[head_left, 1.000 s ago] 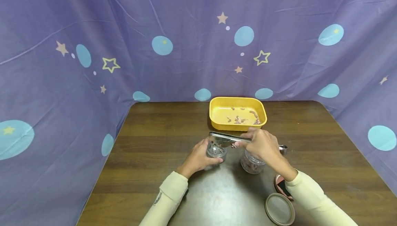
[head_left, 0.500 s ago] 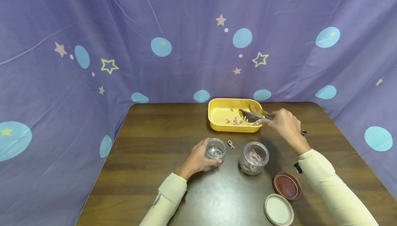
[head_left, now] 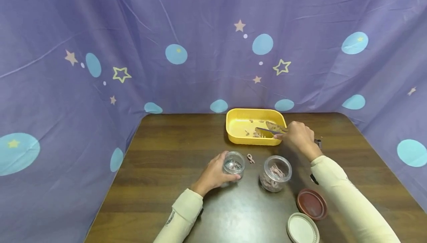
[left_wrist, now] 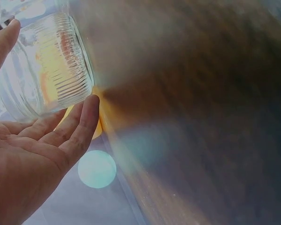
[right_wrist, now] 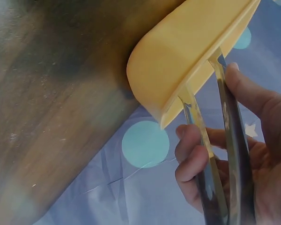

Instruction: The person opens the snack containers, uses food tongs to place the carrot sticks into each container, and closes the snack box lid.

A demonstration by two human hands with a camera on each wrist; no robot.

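My left hand (head_left: pixel 212 175) holds a small clear glass jar (head_left: pixel 236 157) upright on the table, thumb in front and fingers round the far side. A few small pale pieces lie at its bottom. With my right hand (head_left: pixel 298 136) I grip metal tongs (right_wrist: pixel 234 140), thumb on one arm and fingers on the other. The tongs' arms stand apart, and their tips reach into a yellow tray (head_left: pixel 240 139) among small brownish-pink pieces (head_left: pixel 257 134). In the right wrist view, the tray's wall hides the tips.
A larger clear jar (head_left: pixel 271 187) of pale pinkish pieces stands right of centre. One loose looped piece (head_left: pixel 250 158) lies on the table (head_left: pixel 160 183) between the jars. A red-brown lid (head_left: pixel 311 204) and a whitish lid (head_left: pixel 303 229) lie at the front right.
My right hand has taken the tongs from over the small jar back to the yellow tray, and the tips have lowered into it. The left hand keeps its hold on the jar.
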